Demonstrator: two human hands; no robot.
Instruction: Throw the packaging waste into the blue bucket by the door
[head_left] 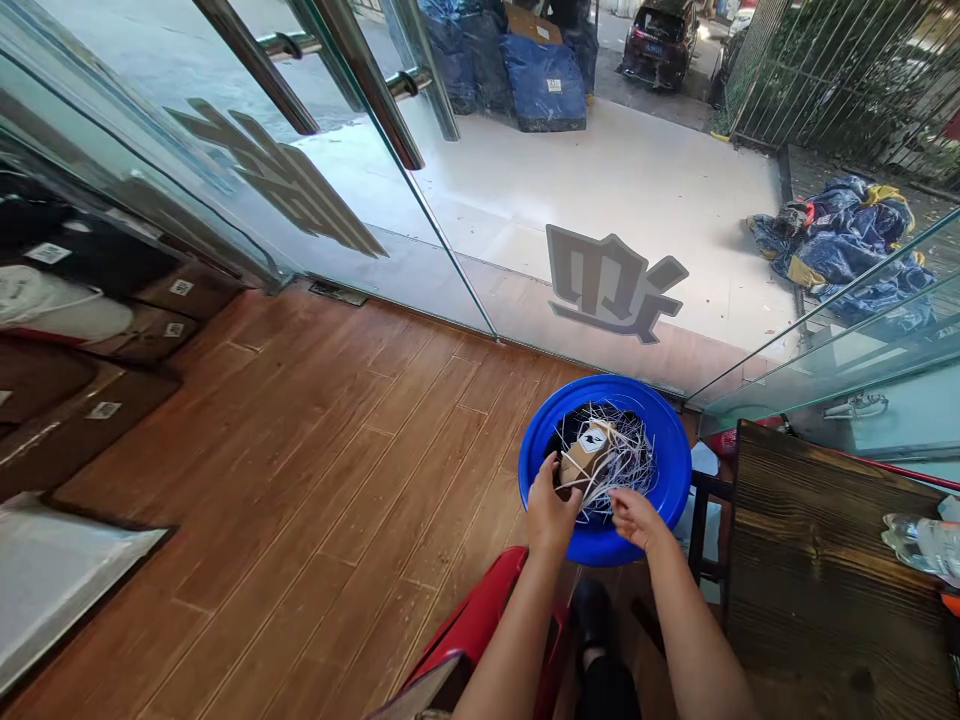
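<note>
Head view, lower centre: our left hand (551,510) has its grip closed on a brown card (587,455) over the blue bin (667,500); our right hand (632,515) pinches white strips (611,480).

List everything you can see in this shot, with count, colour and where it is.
bin: one, blue, round, on the wooden floor by the glass door
brown package: one, inside the bin
white strips: a tangle, in the bin around the package
dark wooden table: one, right
plastic bottle: one, clear, on the table's right edge
red seat: one, bottom centre
blue tarp heap: one, outside, right
car: one, dark, outside, top
left hand: on the package
right hand: at the strips
</note>
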